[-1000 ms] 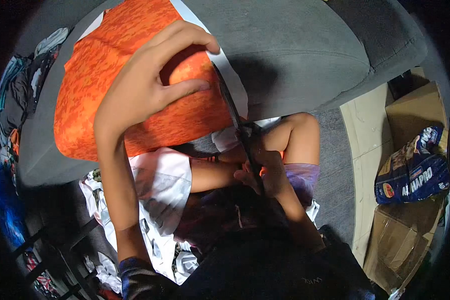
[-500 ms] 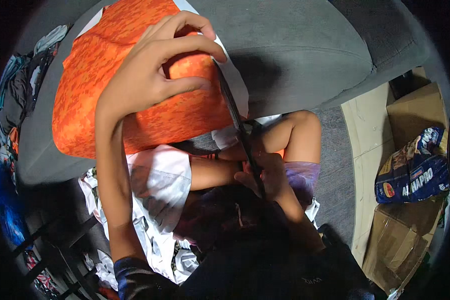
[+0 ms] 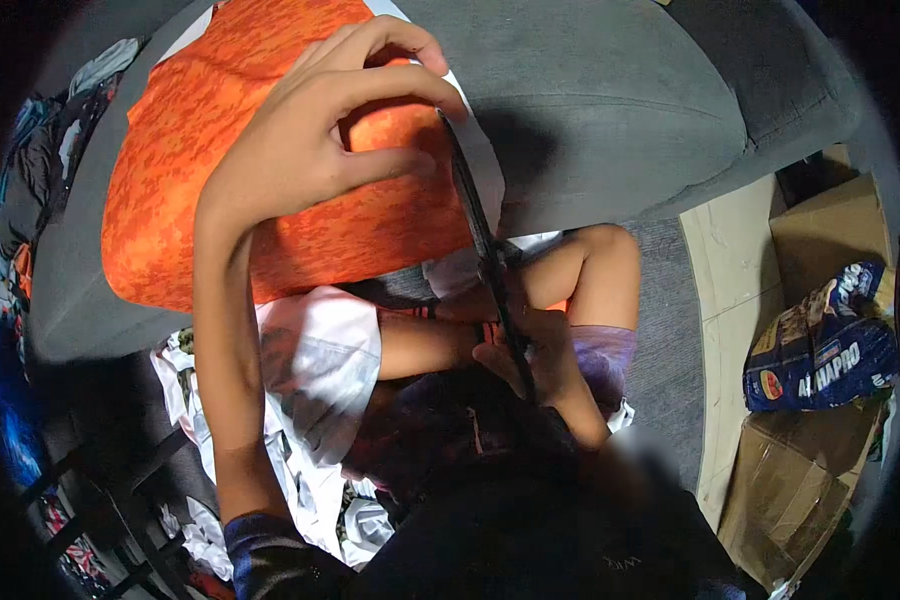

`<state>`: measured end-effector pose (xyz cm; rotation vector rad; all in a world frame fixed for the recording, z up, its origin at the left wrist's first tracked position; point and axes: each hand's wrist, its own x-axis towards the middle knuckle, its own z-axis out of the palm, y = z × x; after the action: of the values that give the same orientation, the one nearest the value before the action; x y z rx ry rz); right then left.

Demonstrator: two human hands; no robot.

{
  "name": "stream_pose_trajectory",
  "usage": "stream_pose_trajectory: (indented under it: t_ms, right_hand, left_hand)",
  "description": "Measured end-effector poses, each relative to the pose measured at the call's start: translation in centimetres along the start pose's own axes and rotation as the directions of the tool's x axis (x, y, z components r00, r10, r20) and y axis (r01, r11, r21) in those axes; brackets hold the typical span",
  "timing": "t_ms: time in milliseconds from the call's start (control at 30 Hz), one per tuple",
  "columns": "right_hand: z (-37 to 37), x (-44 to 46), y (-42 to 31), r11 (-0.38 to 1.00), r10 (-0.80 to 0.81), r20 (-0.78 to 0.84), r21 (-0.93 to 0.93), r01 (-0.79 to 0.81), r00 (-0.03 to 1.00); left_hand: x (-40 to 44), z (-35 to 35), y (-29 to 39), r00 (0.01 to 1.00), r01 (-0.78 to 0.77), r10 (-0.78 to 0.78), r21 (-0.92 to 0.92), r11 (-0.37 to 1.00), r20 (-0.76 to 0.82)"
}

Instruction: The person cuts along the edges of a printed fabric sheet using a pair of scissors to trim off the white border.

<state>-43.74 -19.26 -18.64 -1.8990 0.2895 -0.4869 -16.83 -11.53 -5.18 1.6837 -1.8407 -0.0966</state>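
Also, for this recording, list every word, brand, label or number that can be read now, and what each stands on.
"AL HAPRO", in white on the dark blue printed bag; a crease may hide letters.
Smaller print and the round emblem on that bag: too small to read.
Pale marks on the black shirt: too blurred to read.

My left hand [image 3: 295, 150] curves over the orange cloth [image 3: 185, 190]; my right hand [image 3: 550, 360] holds black scissors [image 3: 477, 220] along its edge.

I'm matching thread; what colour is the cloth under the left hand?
The cloth is mottled orange, clearest in the head view.
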Motion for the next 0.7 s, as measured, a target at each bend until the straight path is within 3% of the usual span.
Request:
stream_pose_trajectory:
  t_ms: [267,600,700]
  right_hand:
    - [-0.08,-0.24,-1.01,0.979,0.159,0.017,0.123,-0.160,0.987]
    - [-0.44,-0.11,-1.07,0.998,0.058,0.007,0.018,-0.058,0.998]
    - [-0.45,-0.14,-1.35,0.995,0.095,0.001,0.032,-0.095,0.995]
  left_hand:
    - [0.02,0.13,-0.08,0.999,-0.007,0.006,-0.007,1.000,-0.035]
    - [0.26,-0.13,0.18,1.000,0.017,-0.015,-0.076,0.997,0.017]
    - [0.28,-0.20,0.22,1.000,0.007,-0.006,-0.058,0.998,0.018]
